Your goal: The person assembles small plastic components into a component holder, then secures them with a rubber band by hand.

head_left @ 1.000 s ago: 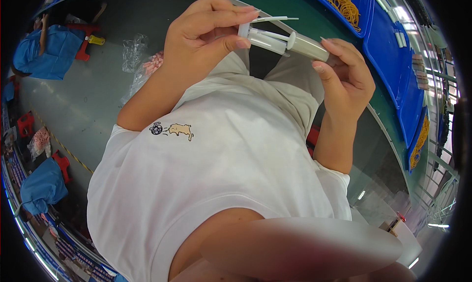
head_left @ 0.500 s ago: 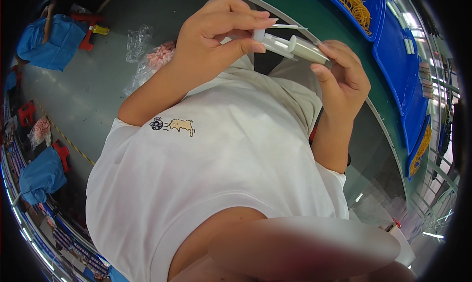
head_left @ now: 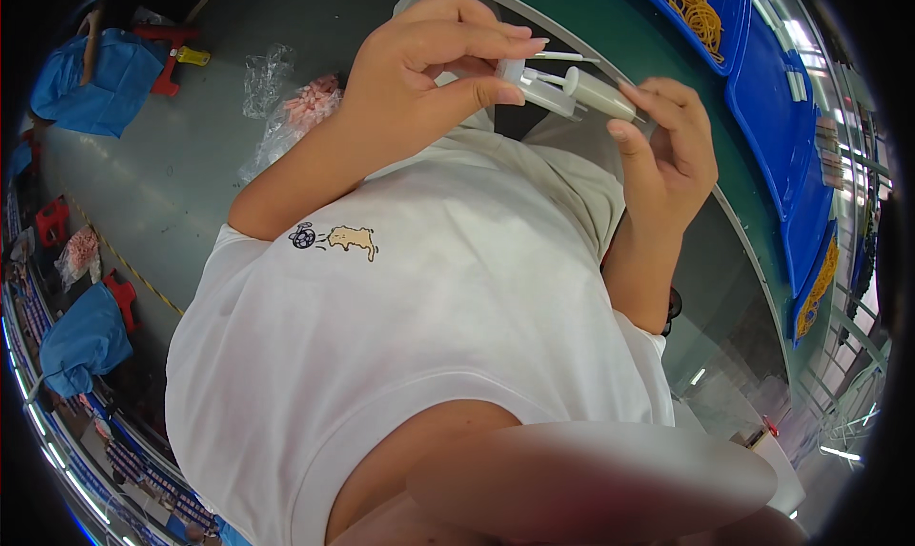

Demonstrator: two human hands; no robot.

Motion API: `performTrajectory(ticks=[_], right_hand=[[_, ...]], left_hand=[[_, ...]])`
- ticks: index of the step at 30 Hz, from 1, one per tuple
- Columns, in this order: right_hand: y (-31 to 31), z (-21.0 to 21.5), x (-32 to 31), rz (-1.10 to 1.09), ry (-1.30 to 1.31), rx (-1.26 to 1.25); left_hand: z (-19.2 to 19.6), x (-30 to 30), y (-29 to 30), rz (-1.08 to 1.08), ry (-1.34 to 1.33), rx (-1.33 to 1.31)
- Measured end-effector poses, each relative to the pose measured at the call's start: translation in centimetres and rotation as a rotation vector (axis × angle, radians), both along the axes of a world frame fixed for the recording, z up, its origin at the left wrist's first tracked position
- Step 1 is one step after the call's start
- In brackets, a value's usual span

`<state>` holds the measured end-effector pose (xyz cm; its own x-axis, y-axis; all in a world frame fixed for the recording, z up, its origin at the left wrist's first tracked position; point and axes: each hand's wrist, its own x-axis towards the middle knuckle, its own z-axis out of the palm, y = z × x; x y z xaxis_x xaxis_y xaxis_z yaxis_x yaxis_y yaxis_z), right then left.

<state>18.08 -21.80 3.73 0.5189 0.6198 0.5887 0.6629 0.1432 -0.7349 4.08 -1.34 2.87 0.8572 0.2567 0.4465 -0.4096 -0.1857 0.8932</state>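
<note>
My left hand (head_left: 443, 60) pinches the whitish end of a clear plastic tube-like piece (head_left: 547, 95) between thumb and fingers. A thin white stick (head_left: 567, 57) juts out to the right beside the same fingers. In the fingertips of my right hand (head_left: 667, 136) is a pale grey-green cylinder (head_left: 602, 94), with a round flange at its left end. The flanged end lies close against the clear piece; whether they touch I cannot tell. Both hands are raised in front of my white shirt, above my lap, and the fingers hide parts of each piece.
A green tabletop (head_left: 610, 27) with a pale edge curves past my right hand. Blue trays (head_left: 762, 136) on it hold yellow rubber bands (head_left: 688, 8) and white sticks. On the floor at left lie clear bags with pink pieces (head_left: 310, 103). Blue-covered stools (head_left: 100, 79) stand farther left.
My left hand has shifted slightly right, carrying the clear piece and white stick with it. The pale cylinder is tilted a little differently, and my right hand has barely moved.
</note>
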Motion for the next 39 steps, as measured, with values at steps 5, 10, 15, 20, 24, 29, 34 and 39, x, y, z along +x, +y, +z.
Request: performTrajectory(ticks=[5, 10, 15, 20, 24, 29, 34, 39], right_hand=[[0.3, -0.9, 0.1, 0.090, 0.150, 0.126], [0.7, -0.8, -0.3, 0.093, 0.046, 0.054], [1.3, -0.5, -1.1, 0.053, 0.065, 0.052], [1.5, -0.6, -1.3, 0.034, 0.029, 0.026], [2.3, -0.1, -1.4, 0.050, 0.015, 0.015], [3.5, 0.9, -1.4, 0.082, -0.045, -0.005], [6.1, 3.6, -0.7, 0.106, -0.556, -0.039], [10.9, 6.0, -1.0, 0.366, -0.806, -0.079]], left_hand=[[0.7, -0.2, -0.1, -0.042, 0.064, 0.020], [0.0, 0.1, -0.7, 0.002, 0.031, 0.101], [0.0, 0.0, -0.9, -0.022, 0.053, 0.107], [-0.3, -0.2, -0.6, -0.043, 0.001, 0.053], [-0.8, -0.4, -0.6, -0.029, -0.002, 0.039], [-1.1, -1.0, 0.7, -0.053, -0.046, 0.009], [-1.6, -1.9, 1.3, -0.097, -0.016, -0.499], [-2.3, -3.8, 3.7, -0.160, 0.193, -0.953]])
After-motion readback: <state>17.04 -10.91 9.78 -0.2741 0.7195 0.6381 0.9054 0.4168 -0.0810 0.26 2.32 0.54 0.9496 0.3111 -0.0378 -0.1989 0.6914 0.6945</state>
